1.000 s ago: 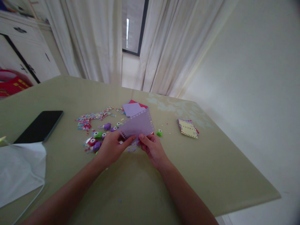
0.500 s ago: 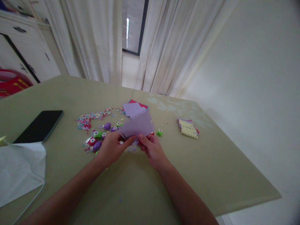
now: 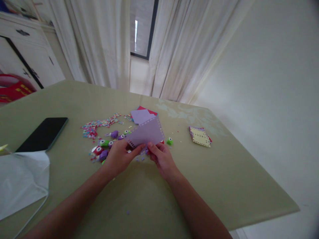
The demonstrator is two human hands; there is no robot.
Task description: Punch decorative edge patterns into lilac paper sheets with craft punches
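Observation:
A purple sheet of paper [image 3: 147, 131] with small holes punched along its edges is held tilted above the table. My left hand [image 3: 121, 156] grips its lower left edge, thumb on top. The thumb and fingers of my right hand [image 3: 160, 156] are pinched at the lower edge, close to the left thumb; whether something else is under those fingers is hidden. Small craft punches [image 3: 102, 152] in purple, red and green, with eye-like dots, lie beside and behind my left hand. A green punch [image 3: 169, 141] stands just right of the sheet.
Paper confetti [image 3: 99, 125] is scattered behind the punches. Purple and red sheets [image 3: 141, 115] lie beyond the held paper. A stack of punched cards [image 3: 200, 136] sits to the right. On the left are a phone [image 3: 43, 134] and a white face mask [image 3: 23, 181].
Almost nothing differs. Both hands keep the purple paper in the same place, and the view has shifted very slightly.

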